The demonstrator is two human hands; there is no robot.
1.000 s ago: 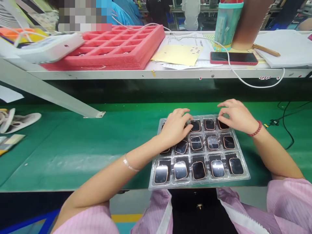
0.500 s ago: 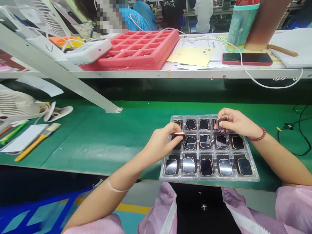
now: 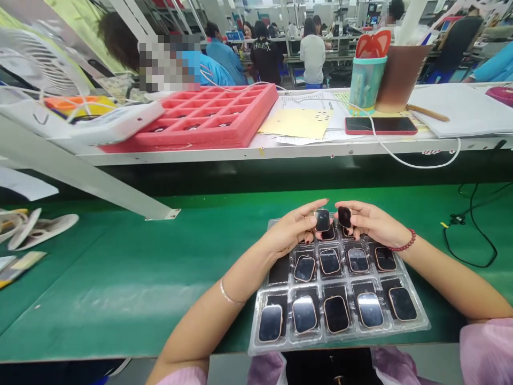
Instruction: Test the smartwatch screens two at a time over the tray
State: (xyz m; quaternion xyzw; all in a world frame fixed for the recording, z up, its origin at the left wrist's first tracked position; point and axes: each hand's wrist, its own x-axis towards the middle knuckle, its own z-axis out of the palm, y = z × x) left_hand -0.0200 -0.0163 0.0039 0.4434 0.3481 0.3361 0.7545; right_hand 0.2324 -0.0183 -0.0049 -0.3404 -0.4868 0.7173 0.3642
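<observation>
My left hand (image 3: 294, 227) pinches a smartwatch case (image 3: 322, 220) with a dark screen and gold-coloured rim, held up above the far part of a clear plastic tray (image 3: 340, 338). Close beside it, my right hand (image 3: 374, 222) grips a second smartwatch case (image 3: 344, 216) by its edge, its dark face turned towards me. The two cases are apart. Below, more watch cases (image 3: 336, 314) lie in the tray's compartments, one to a pocket in the near row. One pocket (image 3: 278, 271) at the left of the middle row holds no case. My hands partly hide the far row.
Behind the green bench stands a shelf with a red foam tray (image 3: 240, 140), a phone (image 3: 380, 125), a teal cup (image 3: 366, 83) and papers (image 3: 296, 123). A slanted metal brace (image 3: 100, 184) reaches the bench at left. Black cables (image 3: 473, 235) lie at right. People sit beyond.
Both hands have lifted their watch cases and brought them close together over the far side of the tray. The left hand moved right, leaving the middle row's left pocket visible. The view has tilted up.
</observation>
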